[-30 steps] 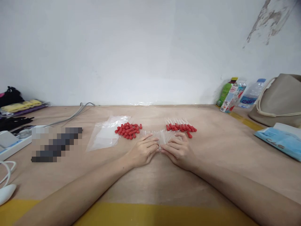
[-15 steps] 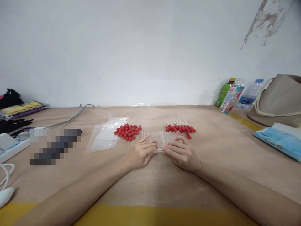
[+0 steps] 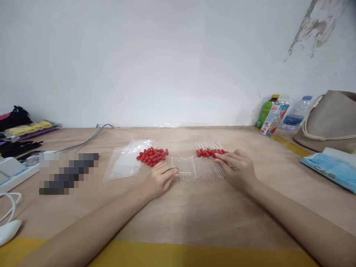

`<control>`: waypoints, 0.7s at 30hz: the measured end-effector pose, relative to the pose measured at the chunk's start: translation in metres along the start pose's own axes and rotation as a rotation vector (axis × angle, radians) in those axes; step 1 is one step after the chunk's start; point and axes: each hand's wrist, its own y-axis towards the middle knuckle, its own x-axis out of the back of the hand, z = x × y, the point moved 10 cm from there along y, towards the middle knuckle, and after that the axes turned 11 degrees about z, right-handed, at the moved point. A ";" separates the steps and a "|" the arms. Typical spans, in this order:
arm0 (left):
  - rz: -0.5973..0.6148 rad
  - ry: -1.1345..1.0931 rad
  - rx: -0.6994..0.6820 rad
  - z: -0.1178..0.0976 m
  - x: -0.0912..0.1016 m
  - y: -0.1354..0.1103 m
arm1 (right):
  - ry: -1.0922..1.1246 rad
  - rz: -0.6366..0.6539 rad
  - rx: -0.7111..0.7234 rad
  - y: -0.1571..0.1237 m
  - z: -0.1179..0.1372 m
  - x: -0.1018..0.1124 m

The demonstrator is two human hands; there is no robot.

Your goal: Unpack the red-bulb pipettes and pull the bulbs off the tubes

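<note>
My left hand (image 3: 162, 178) pinches a thin clear glass dropper tube (image 3: 184, 173), which points to the right. Beneath it, many more clear glass tubes (image 3: 204, 167) lie side by side on the table. To the right, my right hand (image 3: 237, 167) has its fingertips closed at a red rubber bulb (image 3: 216, 155), at the near side of a row of droppers. Those droppers (image 3: 210, 145) have red bulbs at the near end and pale stems pointing away. A pile of loose red rubber bulbs (image 3: 151, 156) sits beyond my left hand.
Clear plastic bags (image 3: 122, 161) lie left of the bulb pile. Farther left are a blurred-out dark object (image 3: 69, 173), a power strip (image 3: 19, 171) and a white mouse (image 3: 9, 231). Bottles (image 3: 268, 113), a grey bag (image 3: 329, 120) and a blue packet (image 3: 328, 168) are on the right.
My right hand has left the tube by my left hand and moved right and away from me to the bulbed droppers. My left hand still holds the tube, slightly left of before.
</note>
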 end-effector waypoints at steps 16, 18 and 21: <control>-0.162 -0.023 0.236 0.028 0.019 0.002 | 0.026 0.454 -0.620 -0.016 -0.093 -0.033; -0.160 -0.035 0.222 0.026 0.019 0.005 | 0.014 0.471 -0.617 -0.016 -0.091 -0.034; -0.145 -0.010 0.172 0.021 0.016 0.008 | 0.018 0.490 -0.607 -0.016 -0.090 -0.038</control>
